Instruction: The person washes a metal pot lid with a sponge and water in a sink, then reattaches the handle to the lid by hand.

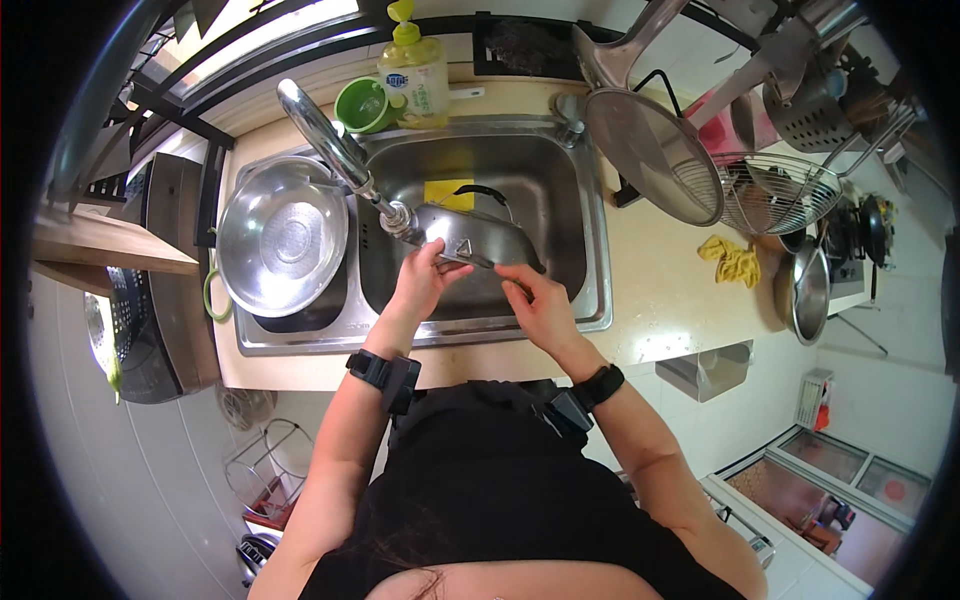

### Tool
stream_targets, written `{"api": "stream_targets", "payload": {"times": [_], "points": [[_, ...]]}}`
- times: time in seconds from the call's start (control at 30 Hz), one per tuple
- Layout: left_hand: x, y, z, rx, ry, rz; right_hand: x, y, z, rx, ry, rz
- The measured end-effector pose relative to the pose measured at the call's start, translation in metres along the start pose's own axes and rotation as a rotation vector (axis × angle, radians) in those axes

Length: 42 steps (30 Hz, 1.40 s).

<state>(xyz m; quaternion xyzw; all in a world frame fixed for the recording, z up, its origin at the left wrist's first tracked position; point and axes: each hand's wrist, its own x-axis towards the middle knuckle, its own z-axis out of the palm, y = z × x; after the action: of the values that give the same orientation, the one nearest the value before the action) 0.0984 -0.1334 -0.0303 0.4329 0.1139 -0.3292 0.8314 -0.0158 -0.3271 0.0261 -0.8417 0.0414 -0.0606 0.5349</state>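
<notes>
metalware (490,238) tilts between the front and back edges of the sink (597,250); our left hand (428,280) pinches it, our right hand (543,305) curls beside (whether gripping, we cannot tell).

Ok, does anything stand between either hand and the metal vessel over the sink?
Nothing visible: the left hand and right hand are both at the near edge of the metal vessel. The faucet is by its left end, not between.

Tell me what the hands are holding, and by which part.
A shiny metal vessel: the left hand holds its near left side; the right hand's fingertips are at its near edge, farther right.
</notes>
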Motion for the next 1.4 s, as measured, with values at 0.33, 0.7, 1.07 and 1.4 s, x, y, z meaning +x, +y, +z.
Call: {"api": "stream_targets", "payload": {"times": [0.33, 0.7, 1.07, 1.4], "points": [[0.003, 0.004, -0.039, 0.113, -0.012, -0.05, 0.034, -0.035, 0.002, -0.03, -0.193, 0.074], [0.003, 0.0, -0.09, -0.099, 0.037, 0.127, 0.139, -0.121, 0.187, 0.128, -0.007, -0.366], [0.027, 0.016, -0.108, -0.23, -0.043, 0.002, 0.185, -0.075, 0.243, 0.018, -0.146, -0.36], [0.069, 0.027, -0.097, -0.261, -0.132, -0.122, 0.077, -0.066, 0.079, 0.182, -0.595, 0.329]]}}
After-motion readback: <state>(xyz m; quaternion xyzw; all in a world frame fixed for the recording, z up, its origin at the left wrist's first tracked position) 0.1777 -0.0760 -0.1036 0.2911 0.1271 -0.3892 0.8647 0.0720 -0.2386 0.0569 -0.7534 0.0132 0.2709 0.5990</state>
